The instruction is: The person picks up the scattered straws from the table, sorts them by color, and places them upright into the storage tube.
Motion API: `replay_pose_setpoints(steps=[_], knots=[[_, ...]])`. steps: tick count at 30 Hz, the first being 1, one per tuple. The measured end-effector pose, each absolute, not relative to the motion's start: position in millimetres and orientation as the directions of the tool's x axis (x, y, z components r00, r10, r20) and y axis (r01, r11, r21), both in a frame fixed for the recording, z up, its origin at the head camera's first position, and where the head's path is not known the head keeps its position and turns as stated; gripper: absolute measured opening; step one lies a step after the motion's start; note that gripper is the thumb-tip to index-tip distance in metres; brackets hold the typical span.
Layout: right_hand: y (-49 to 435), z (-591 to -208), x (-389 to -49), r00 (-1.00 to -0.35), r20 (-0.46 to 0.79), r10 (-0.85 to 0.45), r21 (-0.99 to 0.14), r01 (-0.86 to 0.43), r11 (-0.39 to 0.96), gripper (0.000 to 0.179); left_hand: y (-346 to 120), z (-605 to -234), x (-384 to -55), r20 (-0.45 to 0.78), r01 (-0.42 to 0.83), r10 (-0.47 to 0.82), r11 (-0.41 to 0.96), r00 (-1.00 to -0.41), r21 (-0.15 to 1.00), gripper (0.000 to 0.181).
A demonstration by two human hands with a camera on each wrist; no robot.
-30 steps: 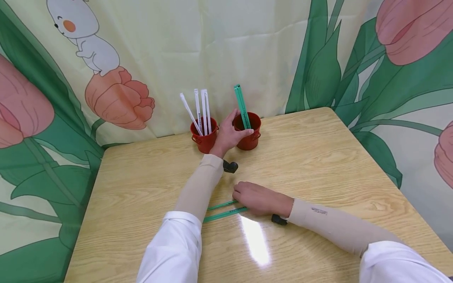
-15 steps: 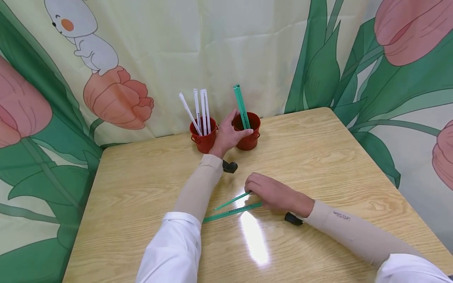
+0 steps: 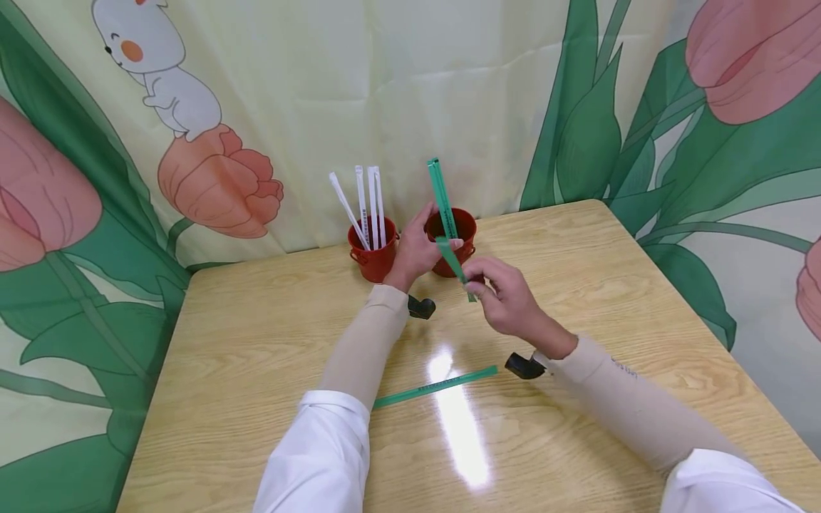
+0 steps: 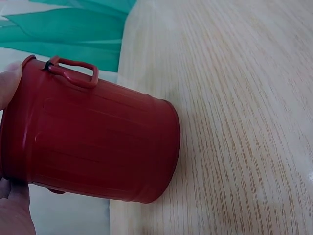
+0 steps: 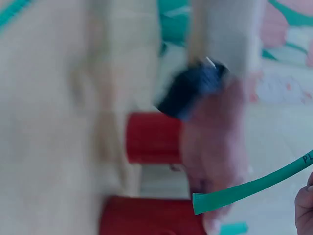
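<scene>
My left hand grips the rim of the right-hand red pail, which stands upright on the table. Several green paper-wrapped straws lean up out of that pail. Between thumb and fingers, my right hand pinches another green wrapped straw, raised in front of the pail; its upper end overlaps the left thumb in the head view. A further green wrapped straw lies on the table, its left end hidden by the left forearm.
Left of the held pail stands a second red pail with several white wrapped straws. A printed curtain hangs right behind the wooden table. Each wrist wears a black camera mount.
My right hand has picked a green straw up from the table, then raised and turned it toward the right pail. My left hand stays at that pail's rim.
</scene>
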State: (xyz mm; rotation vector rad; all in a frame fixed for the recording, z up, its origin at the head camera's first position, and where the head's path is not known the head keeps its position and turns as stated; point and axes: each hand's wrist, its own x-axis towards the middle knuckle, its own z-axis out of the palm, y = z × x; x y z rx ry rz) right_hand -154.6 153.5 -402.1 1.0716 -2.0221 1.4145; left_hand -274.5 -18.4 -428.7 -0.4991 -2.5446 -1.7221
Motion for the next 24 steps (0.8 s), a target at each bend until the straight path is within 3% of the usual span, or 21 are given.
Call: replay_pose_setpoints(steps=[5, 9, 18, 24], knots=[[157, -378, -183, -0.723, 0.677, -0.139, -0.703, -0.691, 0.167, 0.006, -18, -424, -274, 0.2, 0.274, 0.247, 0.316, -0.948, 0.909, 0.071], [155, -366, -206, -0.751, 0.66, -0.029, -0.729, -0.649, 0.219, 0.006, -17, -422, -273, 0.189, 0.256, 0.238, 0.296, -0.953, 0.92, 0.071], [152, -378, -246, -0.846, 0.531, 0.053, -0.805, -0.484, 0.344, 0.016, -14, -418, -267, 0.165, 0.231, 0.237, 0.283, -0.957, 0.931, 0.066], [155, -391, -260, -0.917, 0.393, 0.063, -0.834, -0.326, 0.446, 0.019, -14, -414, -262, 0.152, 0.216, 0.221, 0.3, -0.963, 0.929, 0.082]])
